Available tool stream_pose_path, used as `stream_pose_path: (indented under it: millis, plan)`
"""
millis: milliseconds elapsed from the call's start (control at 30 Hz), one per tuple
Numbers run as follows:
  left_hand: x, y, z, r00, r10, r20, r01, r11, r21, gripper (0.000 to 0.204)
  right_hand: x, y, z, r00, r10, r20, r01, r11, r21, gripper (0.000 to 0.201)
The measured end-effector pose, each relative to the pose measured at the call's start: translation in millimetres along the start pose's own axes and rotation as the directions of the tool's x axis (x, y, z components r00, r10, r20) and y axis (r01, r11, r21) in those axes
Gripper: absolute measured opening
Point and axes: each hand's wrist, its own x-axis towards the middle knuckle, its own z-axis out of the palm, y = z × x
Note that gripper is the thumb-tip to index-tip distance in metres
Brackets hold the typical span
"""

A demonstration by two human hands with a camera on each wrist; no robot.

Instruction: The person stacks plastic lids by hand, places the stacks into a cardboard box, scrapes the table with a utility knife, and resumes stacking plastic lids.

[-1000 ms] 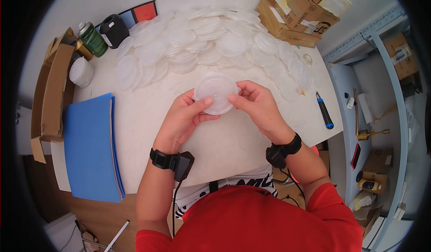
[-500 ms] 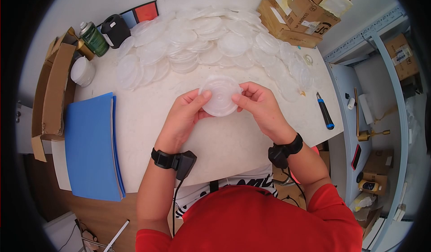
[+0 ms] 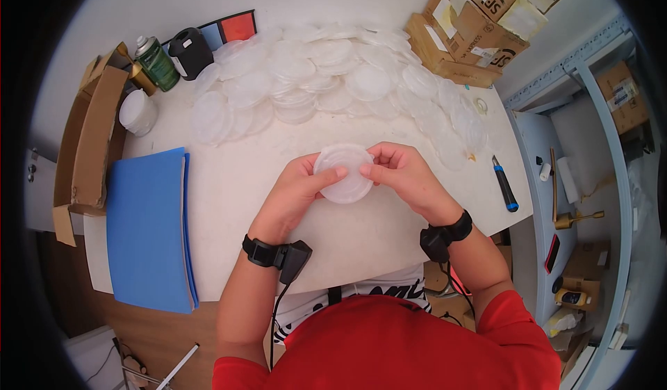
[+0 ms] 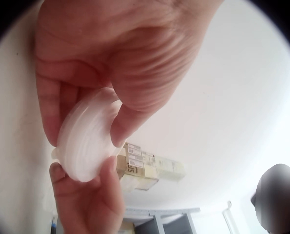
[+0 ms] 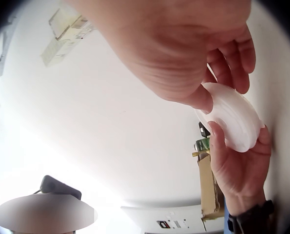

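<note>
Both hands hold a round, frosted plastic lid (image 3: 345,190) over the near middle of the table, its face turned up toward the head camera. Layered ridges run along its edge (image 4: 76,146) in the left wrist view, like lids nested together. On the left side, my left hand (image 3: 295,192) pinches it, thumb flat on the face and fingers behind. My right hand (image 3: 411,181) pinches the opposite side by the rim, thumb on top. The two thumb tips lie close to each other on the face. A broad heap of similar lids (image 3: 295,70) lies beyond the hands.
To the left lie blue folders (image 3: 147,226), an open cardboard box (image 3: 87,147) and a white tub (image 3: 138,114). A green can (image 3: 158,65) and black bottle (image 3: 190,54) stand behind. At right are a blue-black cutter (image 3: 506,187), stacked cartons (image 3: 469,39) and a shelf (image 3: 611,133).
Both hands have drawn the lid a little nearer to the body. The left thumb has slid inward across its face. The head view has shifted slightly.
</note>
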Motion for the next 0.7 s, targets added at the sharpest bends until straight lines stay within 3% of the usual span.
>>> stream_pose_path:
  millis: [100, 200, 233, 300, 333, 400, 433, 500, 700]
  plan:
    - [1.5, -2.5, -2.6, 1.0, -0.012, -0.016, 0.012, 1.0, 0.01, 0.036, 4.0, 1.1, -3.1, 1.0, 0.01, -0.004, -0.01, 0.999, -0.037, 0.025]
    - [2.1, 1.4, -1.0, 0.993, 0.022, -0.117, -0.025, 0.999, -0.023, 0.036, 18.4, -1.7, -14.4, 0.998, 0.011, -0.058, -0.017, 0.995, -0.096, 0.028]
    - [1.2, 4.8, -0.9, 0.985, 0.04, -0.165, -0.053, 0.996, -0.076, 0.036, 26.3, -1.5, -19.5, 0.985, -0.101, -0.141, 0.057, 0.958, -0.283, 0.03]
    - [-0.5, 9.7, -0.3, 0.975, 0.057, -0.214, -0.086, 0.988, -0.127, 0.036, 40.3, -5.3, -25.4, 0.912, -0.335, -0.236, 0.129, 0.781, -0.611, 0.026]
    - [-1.3, 11.8, -0.2, 0.97, 0.062, -0.235, -0.104, 0.98, -0.168, 0.036, 45.6, -7.7, -28.9, 0.912, -0.337, -0.235, 0.131, 0.779, -0.613, 0.026]
    - [-1.2, 13.6, -1.4, 0.964, 0.071, -0.257, -0.127, 0.97, -0.209, 0.036, 56.8, -12.1, -35.8, 0.796, -0.603, -0.054, 0.193, 0.337, -0.921, 0.021]
    - [-0.4, 12.7, -2.5, 0.963, 0.082, -0.257, -0.137, 0.969, -0.204, 0.037, 64.0, -12.8, -38.5, 0.795, -0.604, -0.051, 0.196, 0.335, -0.922, 0.021]
    - [0.2, 12.0, -4.0, 0.961, 0.095, -0.26, -0.149, 0.968, -0.199, 0.038, 77.2, -13.4, -41.9, 0.706, -0.696, 0.13, 0.236, 0.058, -0.97, 0.022]
    - [-2.5, 16.3, -4.4, 0.949, 0.11, -0.295, -0.174, 0.965, -0.198, 0.041, 88.1, -19.2, -39.1, 0.711, -0.695, 0.108, 0.204, 0.057, -0.977, 0.024]
